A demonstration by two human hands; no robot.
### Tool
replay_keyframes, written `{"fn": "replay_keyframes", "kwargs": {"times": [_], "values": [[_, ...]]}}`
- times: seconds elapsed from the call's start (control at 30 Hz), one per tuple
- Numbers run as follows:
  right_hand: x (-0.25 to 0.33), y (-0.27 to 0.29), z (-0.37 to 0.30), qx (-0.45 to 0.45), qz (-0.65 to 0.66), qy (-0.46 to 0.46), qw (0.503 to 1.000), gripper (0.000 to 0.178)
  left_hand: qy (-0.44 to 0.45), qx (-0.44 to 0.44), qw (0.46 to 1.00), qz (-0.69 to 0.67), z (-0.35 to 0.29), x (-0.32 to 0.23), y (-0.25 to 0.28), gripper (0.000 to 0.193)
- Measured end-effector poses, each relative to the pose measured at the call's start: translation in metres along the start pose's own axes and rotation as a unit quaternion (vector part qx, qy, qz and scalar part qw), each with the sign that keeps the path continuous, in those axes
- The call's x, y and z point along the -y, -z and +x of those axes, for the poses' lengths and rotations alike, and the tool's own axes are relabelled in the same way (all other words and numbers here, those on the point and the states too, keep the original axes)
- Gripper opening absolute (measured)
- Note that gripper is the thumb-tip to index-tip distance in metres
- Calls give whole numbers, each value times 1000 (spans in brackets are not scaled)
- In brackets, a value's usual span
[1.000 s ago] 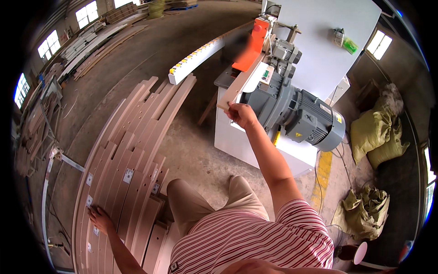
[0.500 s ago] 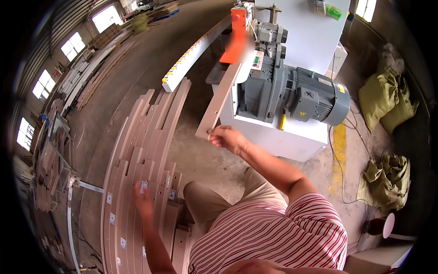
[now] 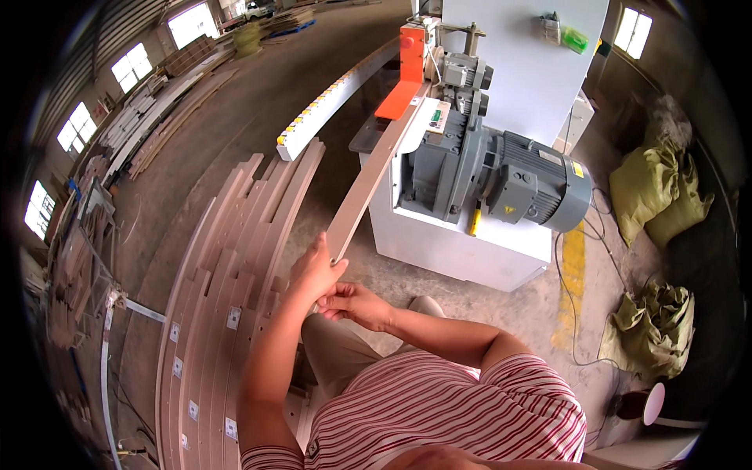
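Note:
A long brown plank (image 3: 362, 192) slants toward me from the machine, its far end beneath the orange guard (image 3: 401, 100). My left hand (image 3: 315, 270) is wrapped around it close to the near end. Just behind, my right hand (image 3: 354, 305) has its fingers closed on the near end, which is mostly covered by both hands. Under and beside my left forearm lies a stack of similar brown planks (image 3: 223, 290), several bearing small white labels.
A grey motor (image 3: 540, 180) sits on the white machine base (image 3: 462, 254) at the right. The white roller rail (image 3: 329, 106) runs away beyond the stack. Green sacks (image 3: 650, 188) and a loose cable (image 3: 576, 313) lie on the right-hand floor; a metal frame (image 3: 110, 352) stands left.
My left hand has come from above the stack onto the plank. More of the plank now extends from the machine toward me, and my right hand has drawn back with its near end.

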State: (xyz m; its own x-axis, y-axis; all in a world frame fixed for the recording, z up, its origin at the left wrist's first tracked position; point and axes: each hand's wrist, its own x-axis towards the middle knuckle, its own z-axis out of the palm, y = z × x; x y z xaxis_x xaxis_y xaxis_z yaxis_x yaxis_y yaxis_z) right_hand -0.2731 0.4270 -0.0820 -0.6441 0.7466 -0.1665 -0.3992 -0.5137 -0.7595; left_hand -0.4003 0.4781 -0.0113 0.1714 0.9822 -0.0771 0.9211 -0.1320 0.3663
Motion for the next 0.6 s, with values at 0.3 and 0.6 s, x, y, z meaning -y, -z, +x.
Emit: {"fn": "replay_keyframes", "kwargs": {"times": [0.3, 0.6], "values": [[82, 66, 25, -43, 42, 62, 996, 35, 41, 41, 998, -10, -83, 11, 12, 77], [128, 114, 97, -232, 12, 114, 966, 27, 166, 93, 982, 1, -262, 119, 33, 83]]}}
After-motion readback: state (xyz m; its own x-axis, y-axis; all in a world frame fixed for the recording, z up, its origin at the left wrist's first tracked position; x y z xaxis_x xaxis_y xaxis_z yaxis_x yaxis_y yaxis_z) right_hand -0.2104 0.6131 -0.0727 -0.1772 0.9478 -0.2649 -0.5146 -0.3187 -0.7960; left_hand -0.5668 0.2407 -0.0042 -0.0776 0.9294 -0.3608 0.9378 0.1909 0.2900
